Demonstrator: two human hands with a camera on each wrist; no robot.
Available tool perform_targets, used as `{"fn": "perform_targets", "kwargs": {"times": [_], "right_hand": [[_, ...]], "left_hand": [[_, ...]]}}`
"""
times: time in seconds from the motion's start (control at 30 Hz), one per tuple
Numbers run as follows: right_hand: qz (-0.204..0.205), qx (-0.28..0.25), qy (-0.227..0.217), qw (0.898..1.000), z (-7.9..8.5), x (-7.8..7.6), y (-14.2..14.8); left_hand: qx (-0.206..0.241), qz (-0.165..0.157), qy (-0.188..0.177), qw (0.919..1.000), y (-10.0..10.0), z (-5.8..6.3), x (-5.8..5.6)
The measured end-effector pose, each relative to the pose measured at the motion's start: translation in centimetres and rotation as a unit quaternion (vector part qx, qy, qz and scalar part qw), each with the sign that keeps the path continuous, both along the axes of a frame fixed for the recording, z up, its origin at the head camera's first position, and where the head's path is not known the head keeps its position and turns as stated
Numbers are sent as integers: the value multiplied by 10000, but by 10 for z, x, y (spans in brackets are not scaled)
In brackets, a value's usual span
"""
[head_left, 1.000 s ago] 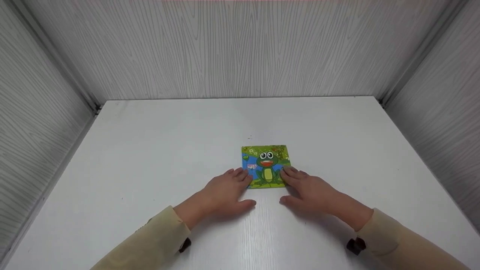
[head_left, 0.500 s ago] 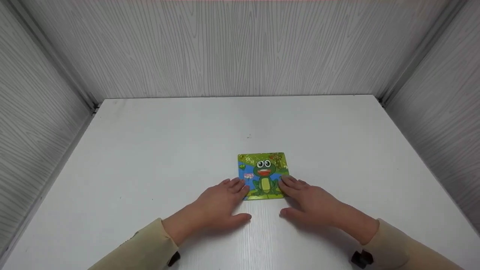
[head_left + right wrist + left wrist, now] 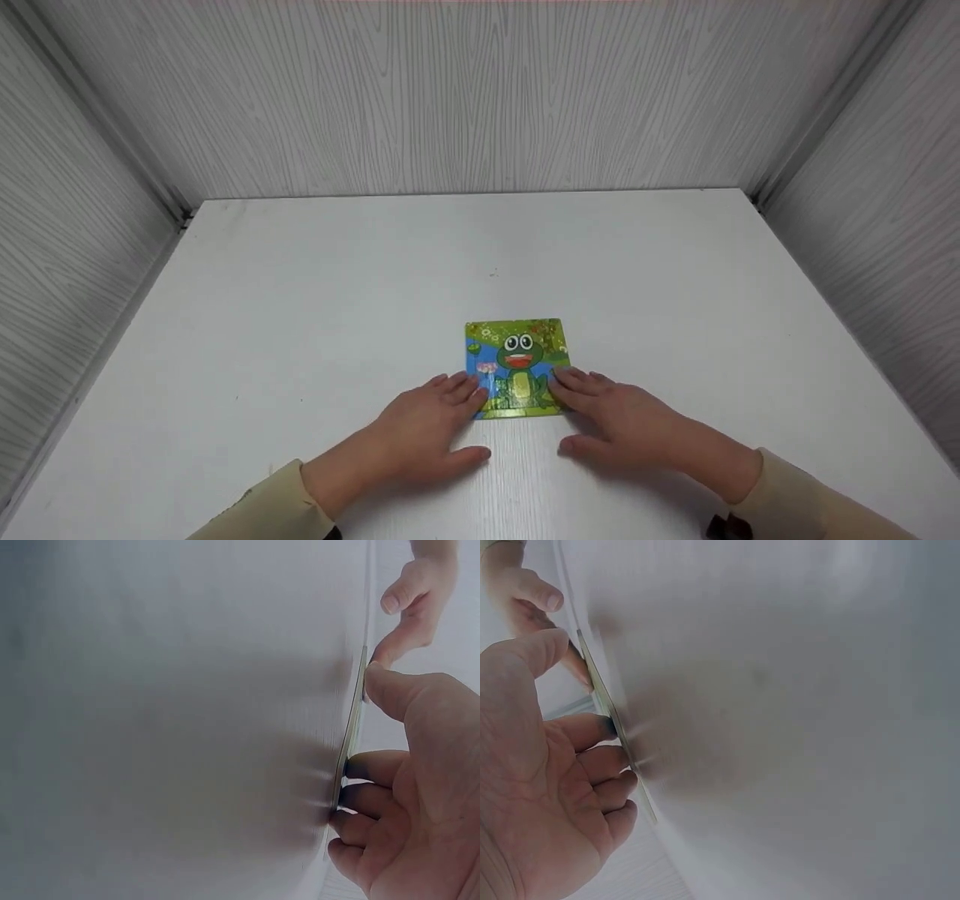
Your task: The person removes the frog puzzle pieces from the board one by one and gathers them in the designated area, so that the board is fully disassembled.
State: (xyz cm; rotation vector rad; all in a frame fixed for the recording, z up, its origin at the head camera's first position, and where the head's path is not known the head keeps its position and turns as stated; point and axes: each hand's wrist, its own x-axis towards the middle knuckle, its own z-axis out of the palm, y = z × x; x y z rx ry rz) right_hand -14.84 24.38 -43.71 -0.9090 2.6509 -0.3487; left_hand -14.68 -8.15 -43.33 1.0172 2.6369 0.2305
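A thin square board (image 3: pixel 519 364) with a cartoon frog printed on it lies flat, picture up, in the head view. My left hand (image 3: pixel 421 429) rests its fingertips on the board's lower left edge, thumb spread towards me. On the opposite side, my right hand (image 3: pixel 628 424) touches the lower right edge in the same way, fingers extended. The left wrist view catches the board (image 3: pixel 600 682) edge-on under the fingers. From the right wrist, the board (image 3: pixel 349 735) also appears as a narrow strip by the fingertips. Fingers hide the board's lower corners in part.
The white tabletop (image 3: pixel 337 300) spreads around the board on all sides. A wood-grain back panel (image 3: pixel 480 97) rises behind it, with side panels at left (image 3: pixel 67 187) and right (image 3: pixel 885 187).
Both hands have slid towards me and slightly left across the tabletop, and the frog board has moved with them. The fingers keep the same pose on its edges.
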Motion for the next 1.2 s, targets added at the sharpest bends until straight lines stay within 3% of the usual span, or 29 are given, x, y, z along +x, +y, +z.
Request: {"fn": "perform_targets", "kwargs": {"times": [0.4,0.63,0.73,0.87,1.0,1.2], "right_hand": [[-132,-98,326,9993,3,-19,5],[-121,-194,-24,9997,-3,-23,9],[-139,-221,-81,9996,-4,-23,11],[-119,-263,-52,9996,-4,-23,12],[-84,-273,-38,9996,-4,-23,12],[-50,-283,-45,9996,-2,-23,11]], "left_hand": [[57,-33,44,10000,-4,-3,-1],[191,-211,270,9992,0,2,-13],[425,-252,421,9979,6,8,-25],[1192,141,296,9923,22,14,-54],[1983,600,-192,9781,41,12,-83],[2701,801,-1084,9533,62,6,-111]]}}
